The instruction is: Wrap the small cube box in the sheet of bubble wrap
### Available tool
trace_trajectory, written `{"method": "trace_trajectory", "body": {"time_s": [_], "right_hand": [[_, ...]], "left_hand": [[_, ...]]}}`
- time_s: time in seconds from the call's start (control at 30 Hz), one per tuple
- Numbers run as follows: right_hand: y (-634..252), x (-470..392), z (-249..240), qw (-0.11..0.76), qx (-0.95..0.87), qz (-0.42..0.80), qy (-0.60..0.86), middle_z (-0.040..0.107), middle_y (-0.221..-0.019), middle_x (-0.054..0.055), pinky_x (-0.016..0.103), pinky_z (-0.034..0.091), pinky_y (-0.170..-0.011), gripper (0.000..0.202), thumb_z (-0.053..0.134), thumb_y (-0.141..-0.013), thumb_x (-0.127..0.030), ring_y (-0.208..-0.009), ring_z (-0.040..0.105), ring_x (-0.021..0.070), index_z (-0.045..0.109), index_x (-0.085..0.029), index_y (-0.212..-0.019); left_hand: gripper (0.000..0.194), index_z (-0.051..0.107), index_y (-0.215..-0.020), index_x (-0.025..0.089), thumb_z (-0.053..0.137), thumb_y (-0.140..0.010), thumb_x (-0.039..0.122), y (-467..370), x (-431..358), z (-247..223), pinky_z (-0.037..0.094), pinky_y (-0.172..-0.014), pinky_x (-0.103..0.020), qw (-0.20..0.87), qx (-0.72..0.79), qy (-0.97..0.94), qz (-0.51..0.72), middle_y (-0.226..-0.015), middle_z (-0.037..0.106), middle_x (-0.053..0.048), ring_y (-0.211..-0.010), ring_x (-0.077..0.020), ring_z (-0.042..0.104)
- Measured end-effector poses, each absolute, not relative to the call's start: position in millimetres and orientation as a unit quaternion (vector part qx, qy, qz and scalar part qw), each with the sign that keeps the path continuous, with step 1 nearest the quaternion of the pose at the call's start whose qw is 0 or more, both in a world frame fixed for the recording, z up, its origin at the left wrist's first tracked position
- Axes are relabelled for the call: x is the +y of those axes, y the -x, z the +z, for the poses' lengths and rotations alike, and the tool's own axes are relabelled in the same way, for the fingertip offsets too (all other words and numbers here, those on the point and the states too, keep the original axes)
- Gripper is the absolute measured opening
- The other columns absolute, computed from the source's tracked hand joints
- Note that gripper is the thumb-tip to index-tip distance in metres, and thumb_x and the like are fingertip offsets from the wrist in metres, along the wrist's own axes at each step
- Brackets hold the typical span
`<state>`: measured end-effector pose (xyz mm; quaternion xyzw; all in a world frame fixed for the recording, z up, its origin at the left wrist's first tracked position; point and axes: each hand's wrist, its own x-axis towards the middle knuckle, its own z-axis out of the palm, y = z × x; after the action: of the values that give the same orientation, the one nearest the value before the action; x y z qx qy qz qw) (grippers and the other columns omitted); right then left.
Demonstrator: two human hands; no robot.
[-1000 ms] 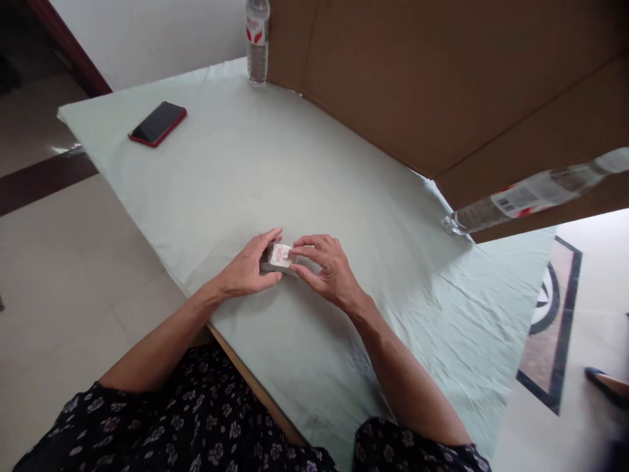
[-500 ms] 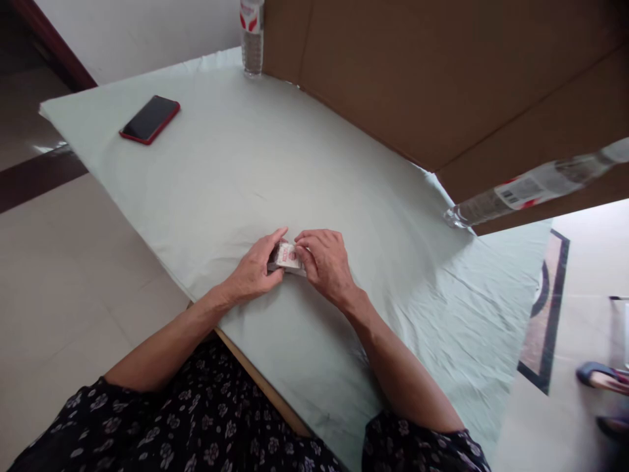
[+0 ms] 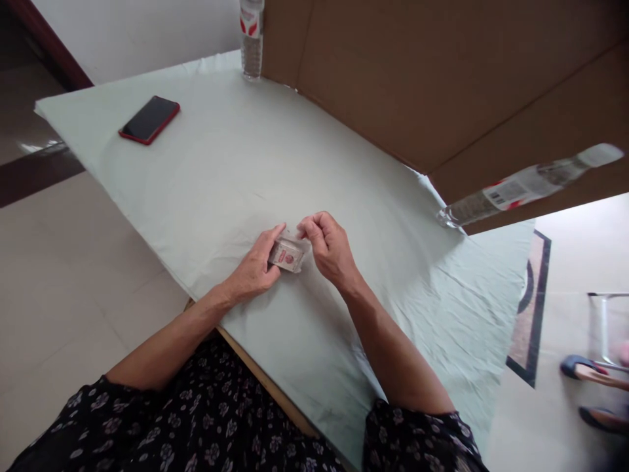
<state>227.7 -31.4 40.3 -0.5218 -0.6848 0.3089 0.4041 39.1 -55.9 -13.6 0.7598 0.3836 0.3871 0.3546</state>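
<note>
My left hand [image 3: 253, 269] grips one end of a small pale box [image 3: 287, 255] with red print, its thumb on the near side and fingers on the far side. Clear plastic film [image 3: 304, 247] sticks out loosely past the box's right end. Close by, my right hand [image 3: 328, 246] is raised slightly above and to the right of the box, thumb and fingertips pinched together. Whatever lies in that pinch is too small to make out. Both hands are over the pale green tablecloth [image 3: 221, 177], near the table's front edge.
A phone in a red case [image 3: 150, 120] lies at the far left. One water bottle [image 3: 251, 42] stands at the back; another bottle [image 3: 525, 187] stands at the right, against a large brown cardboard panel [image 3: 417, 78]. Another person's shoes [image 3: 584, 367] show on the floor at right.
My right hand has lifted off the box and moved up and slightly right. The box's printed face is more exposed, and loose film now shows at its right end. My left hand keeps its hold.
</note>
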Motion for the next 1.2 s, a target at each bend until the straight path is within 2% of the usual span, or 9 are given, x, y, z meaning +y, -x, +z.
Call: {"method": "trace_trajectory", "body": {"time_s": [0.23, 0.37, 0.53, 0.7, 0.77, 0.83, 0.93, 1.0, 1.2], "right_hand": [[-233, 2, 44, 0.459, -0.63, 0.376, 0.502, 0.065, -0.074, 0.0, 0.031, 0.047, -0.075, 0.022, 0.049, -0.097, -0.032, -0.073, 0.059, 0.0135, 0.059, -0.022, -0.08], [-236, 25, 49, 0.463, -0.621, 0.395, 0.494, 0.064, -0.069, -0.001, 0.028, 0.046, -0.072, 0.023, 0.05, -0.095, -0.027, -0.068, 0.057, 0.0117, 0.06, -0.021, -0.076], [-245, 45, 45, 0.439, -0.614, 0.393, 0.525, 0.065, -0.072, -0.001, 0.029, 0.046, -0.074, 0.024, 0.05, -0.093, -0.022, -0.07, 0.059, 0.0116, 0.06, -0.02, -0.072], [-258, 11, 45, 0.489, -0.578, 0.283, 0.588, 0.067, -0.083, -0.001, 0.031, 0.047, -0.075, 0.012, 0.056, -0.093, -0.03, -0.074, 0.061, 0.0131, 0.064, -0.022, -0.092], [-258, -14, 46, 0.469, -0.595, 0.272, 0.593, 0.061, -0.072, -0.003, 0.03, 0.045, -0.067, 0.017, 0.057, -0.093, -0.038, -0.065, 0.057, 0.0132, 0.061, -0.023, -0.086], [-252, -36, 44, 0.398, -0.629, 0.304, 0.594, 0.058, -0.065, -0.004, 0.03, 0.042, -0.062, 0.028, 0.063, -0.09, -0.048, -0.06, 0.054, 0.0133, 0.058, -0.023, -0.077], [-238, -49, 38, 0.296, -0.657, 0.322, 0.613, 0.064, -0.071, -0.001, 0.03, 0.042, -0.063, 0.042, 0.07, -0.082, -0.063, -0.063, 0.057, 0.0149, 0.057, -0.023, -0.077], [-231, -47, 34, 0.27, -0.66, 0.313, 0.628, 0.066, -0.076, -0.001, 0.03, 0.042, -0.063, 0.045, 0.07, -0.079, -0.066, -0.065, 0.058, 0.0156, 0.057, -0.023, -0.082], [-238, -34, 30, 0.351, -0.641, 0.319, 0.603, 0.057, -0.066, -0.003, 0.029, 0.038, -0.062, 0.023, 0.057, -0.088, -0.04, -0.063, 0.049, 0.0141, 0.056, -0.023, -0.073]], "left_hand": [[0.095, 0.026, -0.159, 0.021, 0.065, -0.073, 0.018, -39, -60, -8, 0.031, -0.122, -0.05, 0.517, 0.358, -0.666, 0.4, -0.157, 0.041, -0.016, -0.146, -0.0332, 0.041], [0.072, 0.043, -0.144, 0.022, 0.071, -0.077, 0.029, -37, -58, -6, 0.045, -0.106, -0.041, 0.613, 0.32, -0.566, 0.448, -0.139, 0.057, -0.013, -0.128, -0.0283, 0.056], [0.045, 0.064, -0.115, 0.019, 0.073, -0.075, 0.038, -30, -43, 9, 0.048, -0.09, -0.034, 0.68, 0.33, -0.486, 0.439, -0.116, 0.067, -0.009, -0.108, -0.0234, 0.061], [0.034, 0.072, -0.104, 0.017, 0.074, -0.078, 0.039, -29, -29, 26, 0.047, -0.085, -0.032, 0.675, 0.424, -0.478, 0.368, -0.102, 0.07, -0.005, -0.091, -0.0174, 0.061], [0.036, 0.074, -0.105, 0.017, 0.076, -0.077, 0.04, -31, -28, 27, 0.048, -0.084, -0.032, 0.675, 0.438, -0.479, 0.353, -0.099, 0.071, -0.004, -0.087, -0.0168, 0.061], [0.04, 0.075, -0.107, 0.017, 0.077, -0.076, 0.042, -34, -28, 25, 0.049, -0.082, -0.033, 0.682, 0.443, -0.463, 0.351, -0.094, 0.072, -0.004, -0.084, -0.0171, 0.062], [0.045, 0.077, -0.108, 0.017, 0.078, -0.076, 0.048, -40, -30, 22, 0.051, -0.081, -0.034, 0.698, 0.435, -0.426, 0.377, -0.092, 0.074, -0.006, -0.085, -0.0193, 0.065], [0.045, 0.078, -0.107, 0.016, 0.078, -0.075, 0.049, -45, -31, 23, 0.053, -0.083, -0.035, 0.708, 0.421, -0.408, 0.393, -0.094, 0.075, -0.007, -0.088, -0.0205, 0.067], [0.04, 0.079, -0.102, 0.015, 0.079, -0.072, 0.042, -48, -24, 31, 0.053, -0.088, -0.037, 0.694, 0.419, -0.386, 0.441, -0.095, 0.076, -0.008, -0.09, -0.02, 0.068]]}}
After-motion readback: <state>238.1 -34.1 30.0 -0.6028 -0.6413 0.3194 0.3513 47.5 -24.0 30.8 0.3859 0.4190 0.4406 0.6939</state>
